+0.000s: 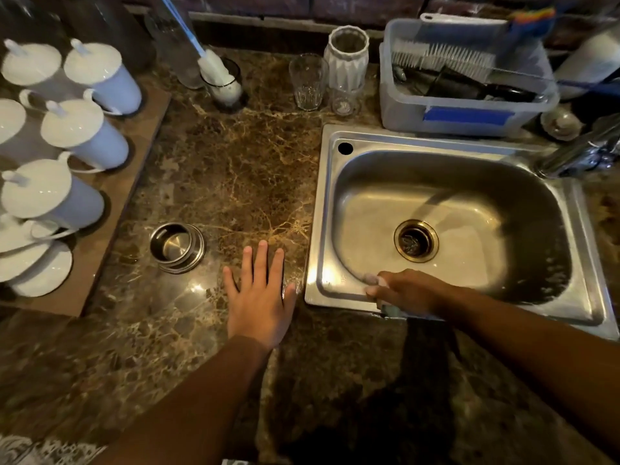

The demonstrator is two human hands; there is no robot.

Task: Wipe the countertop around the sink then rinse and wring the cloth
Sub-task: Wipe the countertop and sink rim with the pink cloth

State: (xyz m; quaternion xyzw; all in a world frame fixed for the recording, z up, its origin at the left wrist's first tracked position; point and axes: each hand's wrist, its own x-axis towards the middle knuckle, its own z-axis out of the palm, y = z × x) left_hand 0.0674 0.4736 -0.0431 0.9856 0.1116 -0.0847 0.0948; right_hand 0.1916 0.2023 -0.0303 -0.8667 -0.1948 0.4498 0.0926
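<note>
A brown marble countertop surrounds a steel sink with a brass drain. My left hand lies flat on the counter just left of the sink, fingers spread, holding nothing. My right hand presses a pale cloth onto the sink's near-left rim; most of the cloth is hidden under the hand. The faucet juts in from the right edge above the basin.
White lidded mugs fill a tray on the left. A small steel bowl sits near my left hand. At the back stand a bottle brush in a cup, a drinking glass, a white vase and a plastic bin.
</note>
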